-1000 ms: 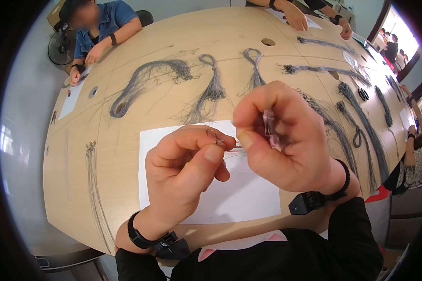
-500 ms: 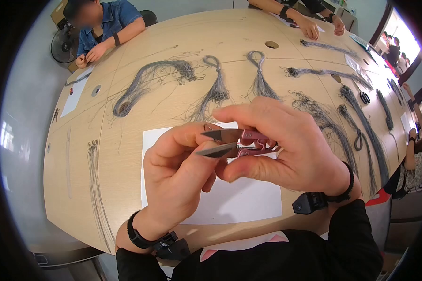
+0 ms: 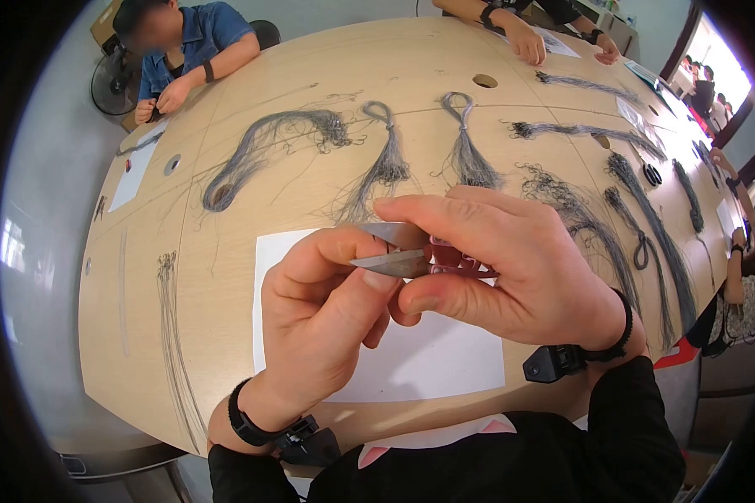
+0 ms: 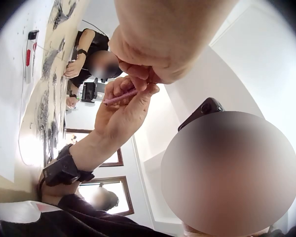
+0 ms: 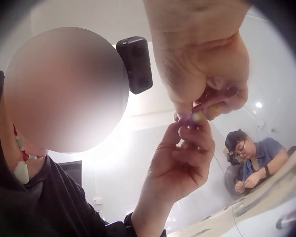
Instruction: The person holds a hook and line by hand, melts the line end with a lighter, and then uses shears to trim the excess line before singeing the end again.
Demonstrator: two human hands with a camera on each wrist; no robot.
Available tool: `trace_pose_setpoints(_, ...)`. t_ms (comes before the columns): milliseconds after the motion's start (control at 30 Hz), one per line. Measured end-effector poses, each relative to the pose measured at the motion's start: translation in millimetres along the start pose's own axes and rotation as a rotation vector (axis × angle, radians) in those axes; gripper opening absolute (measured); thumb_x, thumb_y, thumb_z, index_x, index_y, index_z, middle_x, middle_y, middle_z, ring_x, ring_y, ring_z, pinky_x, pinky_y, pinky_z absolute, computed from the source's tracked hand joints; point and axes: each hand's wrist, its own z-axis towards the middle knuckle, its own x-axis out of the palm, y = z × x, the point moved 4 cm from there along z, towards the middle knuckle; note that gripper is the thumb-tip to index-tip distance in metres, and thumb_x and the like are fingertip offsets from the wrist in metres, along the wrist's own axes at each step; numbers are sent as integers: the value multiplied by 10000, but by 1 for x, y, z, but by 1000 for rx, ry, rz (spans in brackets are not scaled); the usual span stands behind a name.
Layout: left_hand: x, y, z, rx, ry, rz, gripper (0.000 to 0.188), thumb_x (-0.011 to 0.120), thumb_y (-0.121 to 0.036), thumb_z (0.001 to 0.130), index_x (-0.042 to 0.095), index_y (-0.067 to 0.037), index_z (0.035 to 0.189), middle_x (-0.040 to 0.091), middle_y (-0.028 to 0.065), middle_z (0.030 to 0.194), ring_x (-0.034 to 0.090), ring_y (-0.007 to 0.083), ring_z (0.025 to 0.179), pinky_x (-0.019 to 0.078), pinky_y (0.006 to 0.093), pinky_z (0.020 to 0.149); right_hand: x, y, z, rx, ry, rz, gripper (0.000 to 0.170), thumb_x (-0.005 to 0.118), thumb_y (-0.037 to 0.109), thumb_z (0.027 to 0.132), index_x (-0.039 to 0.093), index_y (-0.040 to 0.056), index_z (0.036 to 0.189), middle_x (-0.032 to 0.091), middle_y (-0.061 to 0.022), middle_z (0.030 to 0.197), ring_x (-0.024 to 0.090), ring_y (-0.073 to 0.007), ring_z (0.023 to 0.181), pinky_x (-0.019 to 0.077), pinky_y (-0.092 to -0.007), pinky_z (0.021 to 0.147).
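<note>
In the head view my left hand [image 3: 315, 293] pinches a small, thin wire hook [image 3: 385, 244] between thumb and index finger. My right hand [image 3: 512, 264] holds a pair of thread snips [image 3: 390, 265] with thumb and fingers on its handles. Their two steel blades point left, parted around the hook, with the tips over my left thumb and index finger. A pink snips handle [image 4: 121, 98] shows beside my right fingers in the left wrist view. My own fingers hide part of the hook and any line on it.
White paper [image 3: 432, 360] lies beneath my hands. Bundles of grey line [image 3: 235, 151] with small hooks lie around it, and loose strands [image 3: 169, 318] lie at left. Black scissors [image 3: 651, 173] rest at right. A person in a denim shirt [image 3: 218, 42] sits across the table.
The snips, first tucked in my right palm, swung out with blades pointing left. Those blades have since come closer together around the hook. My left hand kept its pinch.
</note>
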Motion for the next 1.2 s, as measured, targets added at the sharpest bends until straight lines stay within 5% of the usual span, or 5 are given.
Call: trace_pose_setpoints(1200, 0, 1, 0, 8, -36, 27, 81, 495, -39, 774, 506, -25, 853, 565, 108, 771, 542, 109, 567, 360, 154, 381, -1, 6, -2, -102, -60, -142, 319, 579, 220, 705, 521, 13, 941, 493, -56, 631, 475, -183, 539, 398, -261, 485)
